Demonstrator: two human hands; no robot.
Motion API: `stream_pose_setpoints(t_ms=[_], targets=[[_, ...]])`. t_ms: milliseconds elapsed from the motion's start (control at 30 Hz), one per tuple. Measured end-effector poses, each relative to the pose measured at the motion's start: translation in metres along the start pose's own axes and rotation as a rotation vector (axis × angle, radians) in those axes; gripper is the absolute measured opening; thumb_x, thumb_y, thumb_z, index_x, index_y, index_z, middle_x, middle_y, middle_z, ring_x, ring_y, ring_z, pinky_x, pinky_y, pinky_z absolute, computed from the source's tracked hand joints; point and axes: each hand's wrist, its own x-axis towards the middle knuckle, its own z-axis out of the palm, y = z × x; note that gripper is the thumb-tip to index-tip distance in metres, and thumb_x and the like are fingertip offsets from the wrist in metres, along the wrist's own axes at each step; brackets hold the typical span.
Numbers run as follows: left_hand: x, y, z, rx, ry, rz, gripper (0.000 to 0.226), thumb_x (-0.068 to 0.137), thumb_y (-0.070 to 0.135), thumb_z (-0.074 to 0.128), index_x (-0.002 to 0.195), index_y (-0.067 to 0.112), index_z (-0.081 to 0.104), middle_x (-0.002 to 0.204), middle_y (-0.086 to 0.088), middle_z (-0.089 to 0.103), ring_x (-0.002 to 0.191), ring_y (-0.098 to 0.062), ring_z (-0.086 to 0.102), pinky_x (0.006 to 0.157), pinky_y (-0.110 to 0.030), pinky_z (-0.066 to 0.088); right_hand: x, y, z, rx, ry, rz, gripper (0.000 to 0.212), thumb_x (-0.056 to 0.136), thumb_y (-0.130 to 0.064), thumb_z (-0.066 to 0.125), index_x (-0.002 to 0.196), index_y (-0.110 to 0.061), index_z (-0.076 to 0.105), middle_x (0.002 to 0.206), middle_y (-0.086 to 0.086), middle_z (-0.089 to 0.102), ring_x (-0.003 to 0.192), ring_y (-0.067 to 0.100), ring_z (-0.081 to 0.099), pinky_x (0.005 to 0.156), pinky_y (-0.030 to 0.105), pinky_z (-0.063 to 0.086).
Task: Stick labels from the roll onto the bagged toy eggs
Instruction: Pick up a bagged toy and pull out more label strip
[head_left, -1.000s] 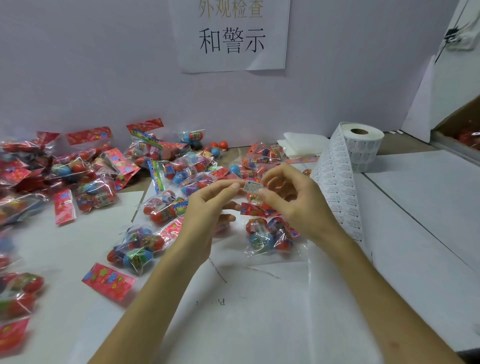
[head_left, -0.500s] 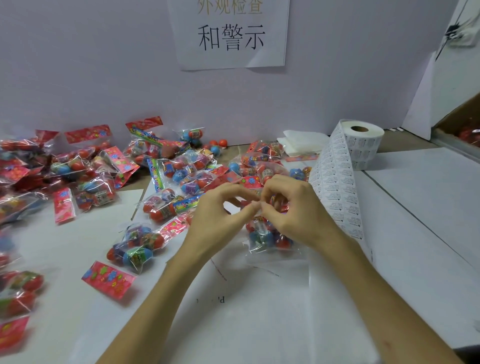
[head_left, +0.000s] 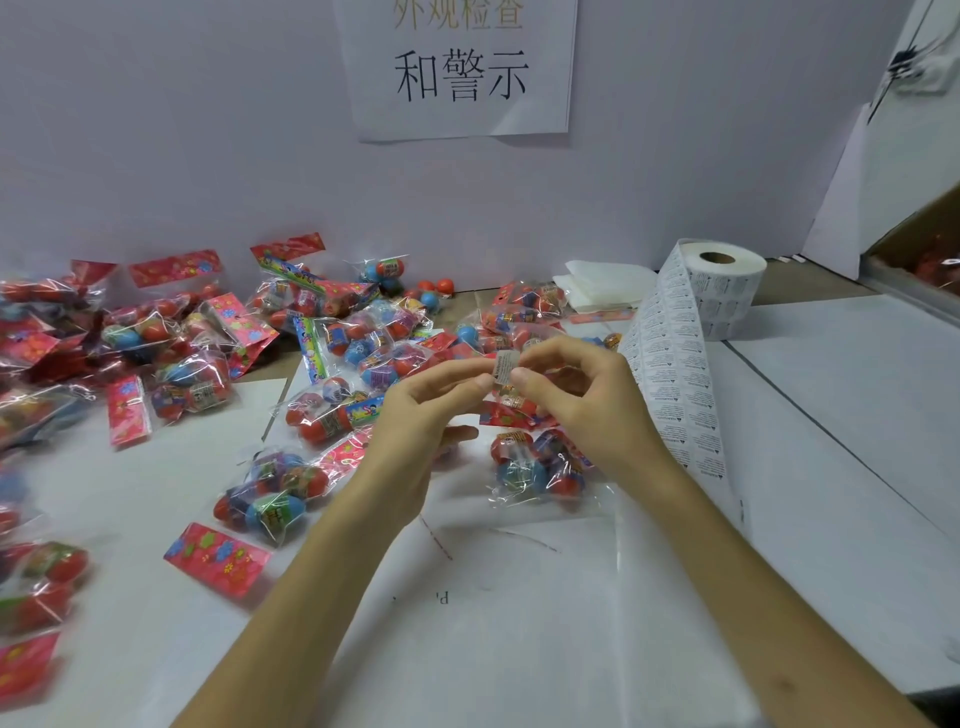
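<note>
White papered surface (head_left: 519, 649) up front, with one bag of toy eggs (head_left: 540, 467) lying on it. Just above that bag, the left hand (head_left: 415, 431) and right hand (head_left: 587, 410) both have fingers pinching a single peeled label (head_left: 504, 366). Looks like peeling's done, so next is pressing it flat onto the bag. The label roll (head_left: 727, 280) sits behind the bag, off to its right.

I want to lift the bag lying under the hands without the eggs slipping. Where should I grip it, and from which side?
Probably pinch the bag by its flat, empty film edge nearest the person, from the near side: the round eggs bulge mid-bag, and the right hand covers its far end.
</note>
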Motion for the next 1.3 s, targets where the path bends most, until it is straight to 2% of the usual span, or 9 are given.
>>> stream_pose_setpoints(t_ms=[167,267,367,533,733,833,933,1100,1300], targets=[[0.001,0.001,0.0,0.086,0.0,0.025,0.017,0.095,0.018,0.07,0.105,0.028,0.08,0.101,0.005,0.08,0.082,-0.004,0.07,0.067,-0.024,0.054,-0.001,-0.002,0.0,-0.005,0.035,-0.023,0.009,0.091,-0.016,0.076,0.085,-0.021,0.073,0.077,-0.006,0.071,0.073,0.019,0.069,0.069,0.032,0.059],[0.004,-0.003,-0.004,0.439,0.258,0.185,0.03,0.101,0.008,0.06,0.105,0.032,0.077,0.097,0.012,0.076,0.079,-0.008,0.069,0.063,-0.031,0.062,-0.004,-0.004,0.003,-0.081,0.044,-0.082,0.009,0.09,-0.015,0.076,0.083,-0.018,0.072,0.073,-0.008,0.069,0.065,0.014,0.065,0.064,0.029,0.057],[0.007,-0.006,-0.022,0.931,0.504,0.23,0.03,0.1,0.02,0.059,0.127,0.027,0.068,0.115,0.005,0.073,0.094,-0.019,0.067,0.076,-0.039,0.057,-0.004,-0.005,0.003,-0.049,0.057,-0.076,0.008,0.092,-0.014,0.074,0.085,-0.018,0.071,0.076,-0.008,0.069,0.066,0.015,0.066,0.064,0.031,0.058],[0.01,-0.008,-0.035,1.275,0.33,-0.104,0.055,0.099,0.058,0.055,0.144,0.026,0.053,0.134,-0.003,0.065,0.125,-0.03,0.057,0.107,-0.052,0.041,-0.004,-0.004,0.001,-0.047,0.068,-0.075,0.011,0.094,-0.013,0.07,0.088,-0.022,0.07,0.082,-0.006,0.07,0.072,0.017,0.066,0.066,0.028,0.057],[0.008,-0.006,-0.028,1.164,0.225,-0.072,0.039,0.097,0.056,0.062,0.126,0.031,0.067,0.112,0.007,0.071,0.118,-0.023,0.061,0.105,-0.052,0.045,-0.003,-0.002,0.0,-0.071,0.067,-0.058,0.011,0.094,-0.013,0.069,0.09,-0.023,0.069,0.086,-0.006,0.069,0.075,0.012,0.066,0.066,0.021,0.054],[0.008,-0.004,-0.027,0.99,0.256,0.017,0.01,0.096,0.028,0.071,0.106,0.027,0.074,0.087,0.012,0.068,0.09,-0.017,0.068,0.092,-0.048,0.057,-0.001,0.001,0.002,-0.042,0.033,-0.019,0.011,0.094,-0.013,0.069,0.097,-0.023,0.068,0.096,-0.001,0.069,0.079,0.013,0.067,0.071,0.025,0.057],[0.008,-0.004,-0.027,0.895,0.389,0.101,0.023,0.093,0.008,0.067,0.09,0.029,0.074,0.079,0.014,0.069,0.074,-0.012,0.069,0.077,-0.043,0.063,0.0,0.004,0.003,0.023,-0.018,0.033,0.018,0.095,-0.012,0.069,0.105,-0.026,0.065,0.101,0.004,0.067,0.08,0.016,0.068,0.067,0.03,0.059],[0.007,-0.007,-0.034,1.178,0.354,-0.001,0.035,0.095,0.053,0.065,0.122,0.031,0.068,0.124,0.003,0.069,0.116,-0.025,0.062,0.097,-0.052,0.053,0.0,0.007,0.006,0.034,-0.04,0.056,0.022,0.094,-0.012,0.069,0.106,-0.03,0.063,0.088,-0.005,0.067,0.071,0.014,0.068,0.063,0.028,0.061],[0.01,-0.007,-0.032,1.049,0.179,-0.029,0.021,0.097,0.042,0.068,0.084,0.027,0.075,0.091,0.004,0.073,0.091,-0.02,0.069,0.083,-0.044,0.06,0.0,0.008,0.006,0.033,-0.051,0.051,0.023,0.095,-0.011,0.068,0.104,-0.031,0.063,0.088,-0.002,0.065,0.063,0.008,0.064,0.06,0.024,0.057]])
